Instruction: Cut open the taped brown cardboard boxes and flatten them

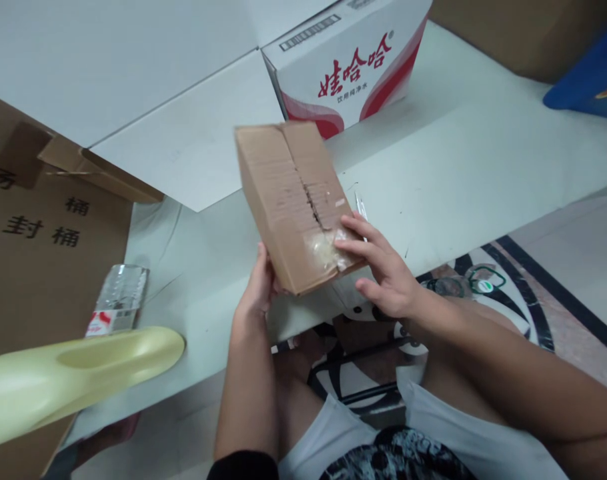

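A brown cardboard box [296, 200] is tilted up over the front of the table, its long seam torn open in the middle. A patch of clear tape [326, 250] is wrinkled at its near end. My left hand [259, 283] grips the box's lower left side, thumb up along the edge, other fingers mostly hidden beneath. With fingers spread, my right hand [383, 270] rests its fingertips on the taped near right part; its thumb is apart from the box. Just behind those fingers lies a thin shiny object [360, 205], partly hidden.
A white carton with red markings [353, 80] stands at the back of the pale table [463, 167]. On the left are a clear plastic bottle [118, 300], a yellow curved object [83, 367] and a large brown carton [48, 267]. Something blue [588, 83] is far right.
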`<state>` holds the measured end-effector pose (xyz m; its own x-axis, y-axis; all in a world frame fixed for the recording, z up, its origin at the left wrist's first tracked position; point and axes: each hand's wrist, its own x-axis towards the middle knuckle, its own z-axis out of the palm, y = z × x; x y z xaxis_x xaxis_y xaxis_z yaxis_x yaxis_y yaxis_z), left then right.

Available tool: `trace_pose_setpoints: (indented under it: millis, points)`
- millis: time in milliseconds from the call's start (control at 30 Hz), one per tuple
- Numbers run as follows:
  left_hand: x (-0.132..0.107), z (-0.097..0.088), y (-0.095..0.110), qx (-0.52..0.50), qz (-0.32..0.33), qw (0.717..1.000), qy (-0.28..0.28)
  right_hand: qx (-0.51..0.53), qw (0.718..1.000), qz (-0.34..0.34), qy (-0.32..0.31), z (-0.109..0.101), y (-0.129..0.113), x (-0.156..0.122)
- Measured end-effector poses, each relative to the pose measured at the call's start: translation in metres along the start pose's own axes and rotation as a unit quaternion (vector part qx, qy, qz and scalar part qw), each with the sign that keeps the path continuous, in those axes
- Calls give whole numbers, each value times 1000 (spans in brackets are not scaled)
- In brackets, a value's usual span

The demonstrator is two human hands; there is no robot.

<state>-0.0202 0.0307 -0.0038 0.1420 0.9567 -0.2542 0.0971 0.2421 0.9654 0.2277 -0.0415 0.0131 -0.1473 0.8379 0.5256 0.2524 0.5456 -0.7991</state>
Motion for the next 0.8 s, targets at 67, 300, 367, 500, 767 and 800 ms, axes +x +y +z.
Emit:
trace_pose_setpoints:
  millis: [67, 300, 367, 500, 767, 800]
  points:
    - [-3, -3, 0, 53, -114, 990, -61, -6, 998, 49, 33, -2, 2, 1]
    - [-5, -14, 11, 124, 173, 945, 247, -7, 997, 68, 42, -1, 6, 2]
    - [-9, -10, 18, 80, 317, 904, 277, 2, 999, 45, -27, 1, 5, 2]
    - [-14, 3, 24, 120, 437, 883, 122, 27, 989, -10, -145, 8, 6, 1]
    - [-13, 14, 14, 85, 417, 895, 132, -260, 932, 251, -12, -7, 26, 11]
    - [-15, 15, 15, 86, 416, 895, 135, -322, 903, 280, -38, -8, 29, 11]
